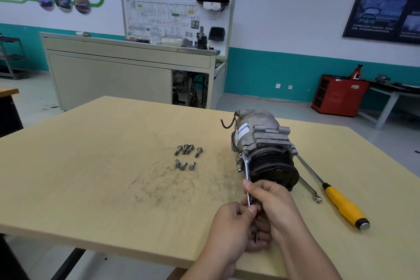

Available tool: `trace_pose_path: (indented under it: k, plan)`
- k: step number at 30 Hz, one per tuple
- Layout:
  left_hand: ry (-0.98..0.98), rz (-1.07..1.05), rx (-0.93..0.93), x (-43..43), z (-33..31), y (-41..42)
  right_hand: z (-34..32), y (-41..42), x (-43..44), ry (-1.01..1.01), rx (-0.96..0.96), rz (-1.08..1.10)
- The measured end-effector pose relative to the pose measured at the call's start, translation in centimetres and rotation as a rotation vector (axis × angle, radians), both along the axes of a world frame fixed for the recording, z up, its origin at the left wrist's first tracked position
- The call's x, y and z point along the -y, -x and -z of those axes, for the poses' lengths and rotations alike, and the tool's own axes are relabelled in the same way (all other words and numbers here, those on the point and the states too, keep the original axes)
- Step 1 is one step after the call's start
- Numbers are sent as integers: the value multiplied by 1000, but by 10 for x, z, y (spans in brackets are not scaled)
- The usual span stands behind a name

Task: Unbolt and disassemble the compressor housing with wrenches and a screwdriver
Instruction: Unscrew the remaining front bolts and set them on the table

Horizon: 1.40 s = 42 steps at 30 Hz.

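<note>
A person's two hands are gripping a slim wrench [247,171] at the near edge of a pale wooden tabletop [91,177] in a workshop classroom. The right hand [272,202] is closing around the middle of the wrench's handle, thumb pressed along it. The left hand [234,229] is curling round the lower end, just beneath and touching the right.

The wrench's head is sitting against the side of a grey metal compressor [263,141], just behind its black ribbed pulley [277,170]. Whether the head is seated on a bolt cannot be told. The compressor is lying on its side on the right half of the tabletop, pulley facing the person and a short black wire curling from its far end.

Seven loose bolts [187,157] are lying in two rough rows to the left of the compressor, four farther away and three nearer, well apart from it.

To the right, a screwdriver [343,202] with a yellow-and-black handle is lying on a diagonal, its shaft running up to the compressor's base. A second wrench [309,188] is resting between the pulley and the screwdriver, ring end toward the person.

Behind the tabletop, a beige cabinet [109,70] carrying a wiring-diagram board [159,13] is standing against a white-and-teal wall, with a red tool cabinet [338,95] farther right.
</note>
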<state>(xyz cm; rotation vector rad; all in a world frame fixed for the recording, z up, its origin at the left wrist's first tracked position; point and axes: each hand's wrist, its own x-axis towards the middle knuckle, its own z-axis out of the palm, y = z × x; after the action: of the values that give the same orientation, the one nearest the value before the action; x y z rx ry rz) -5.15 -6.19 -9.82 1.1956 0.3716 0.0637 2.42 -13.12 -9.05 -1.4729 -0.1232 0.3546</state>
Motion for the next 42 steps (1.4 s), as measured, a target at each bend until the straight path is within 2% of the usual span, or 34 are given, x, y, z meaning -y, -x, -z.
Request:
trace_pose_path:
  k: [13, 22, 25, 30, 34, 38, 42]
  plan:
    - [147, 17, -23, 10, -7, -5, -13, -4, 10, 144, 105, 40]
    - [470, 73, -48, 5, -21, 3, -21, -2, 17, -18, -130, -182]
    - [549, 99, -58, -1, -21, 6, -19, 1, 10, -63, -158, -161]
    - [366, 43, 16, -10, -18, 10, -17, 5, 1, -120, -176, -106]
    - [212, -9, 62, -18, -19, 12, -15, 4, -7, -83, -62, -44]
    - [233, -23, 56, -21, -20, 13, -11, 3, -12, -3, 77, 56]
    - [269, -39, 43, -19, -17, 11, -13, 7, -10, -13, 52, -7]
